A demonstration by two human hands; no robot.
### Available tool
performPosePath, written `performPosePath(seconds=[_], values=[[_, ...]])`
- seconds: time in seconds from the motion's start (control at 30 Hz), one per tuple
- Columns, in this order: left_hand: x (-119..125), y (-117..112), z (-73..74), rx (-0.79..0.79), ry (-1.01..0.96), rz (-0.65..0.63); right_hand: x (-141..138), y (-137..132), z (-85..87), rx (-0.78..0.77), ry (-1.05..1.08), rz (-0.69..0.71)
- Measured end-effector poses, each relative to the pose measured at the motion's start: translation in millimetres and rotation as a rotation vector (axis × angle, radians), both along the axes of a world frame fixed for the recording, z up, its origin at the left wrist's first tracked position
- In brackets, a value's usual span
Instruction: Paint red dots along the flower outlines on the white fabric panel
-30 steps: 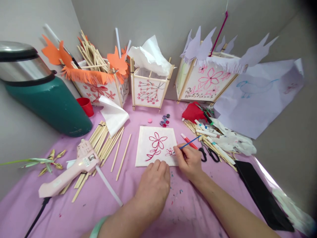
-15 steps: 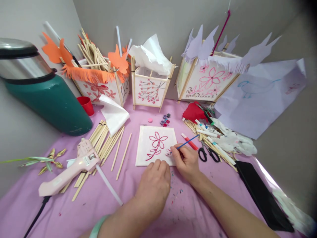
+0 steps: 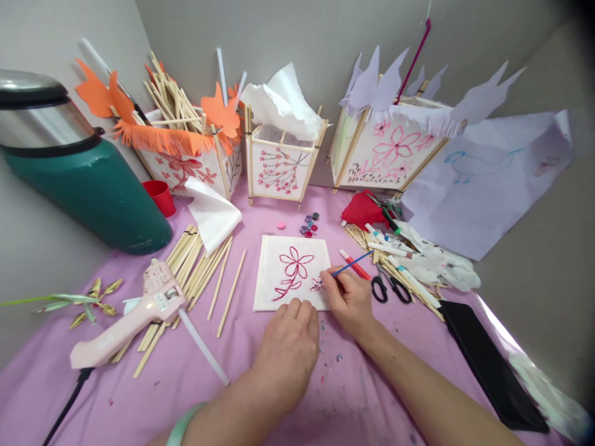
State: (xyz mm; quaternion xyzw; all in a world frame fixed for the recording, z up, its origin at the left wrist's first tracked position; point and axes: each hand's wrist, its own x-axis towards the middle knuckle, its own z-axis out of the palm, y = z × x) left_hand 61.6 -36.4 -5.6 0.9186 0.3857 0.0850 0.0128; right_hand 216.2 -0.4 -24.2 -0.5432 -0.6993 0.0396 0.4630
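Compared with a second ago, the right hand (image 3: 348, 302) is being held a little farther left, and more of the small flower (image 3: 317, 284) is being covered by its fingers. A thin blue brush (image 3: 341, 269) is being pinched between the right thumb and the pointing finger, with its back end being tilted up and to the right. The tip is being hidden by the fingers, so whether the paper is being touched cannot be told.

The white square panel (image 3: 267, 272) is lying flat on the purple cloth (image 3: 344, 396), right in front of both hands. Its near edge is being touched by the left hand (image 3: 290, 341), whose fingers are being kept curled and close together. Whether anything is being pinched under them cannot be told. A big red flower (image 3: 296, 263) is being shown in the middle of the panel.

A red marker (image 3: 362, 271) is being crossed by the brush, just beside the right hand. Black scissors (image 3: 392, 280) are lying near it. Little paint pots (image 3: 309, 226) are being kept just behind the panel. On the left, wooden sticks (image 3: 193, 266) are being partly covered by a pink glue gun (image 3: 125, 325).
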Motion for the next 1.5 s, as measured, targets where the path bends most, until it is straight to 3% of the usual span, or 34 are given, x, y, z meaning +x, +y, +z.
performPosePath(seconds=[0.5, 0.67, 0.9, 1.13, 1.37, 1.5], values=[[-0.1, 2.3, 0.7, -0.016, 0.014, -0.007, 10.4, -1.3, 0.6, 0.029, -0.062, -0.071], [-0.2, 2.1, 2.0, -0.029, 0.025, -0.005, 13.6, 1.6, 10.6, 0.03, 0.055, -0.16], [0.0, -0.4, 3.4, -0.045, 0.044, 0.0, 21.0, 40.6, 24.5, -0.093, 0.122, -0.233], [-1.2, -0.6, 1.9, -0.026, 0.025, -0.004, 18.9, 83.3, 20.7, -0.019, 0.02, -0.207], [0.1, -0.1, 6.3, -0.068, 0.055, -0.005, 14.6, 100.7, 3.0, -0.031, -0.049, -0.18], [0.0, 0.3, 7.3, -0.071, 0.064, -0.006, 15.6, 99.8, 4.6, -0.02, -0.05, -0.167]])
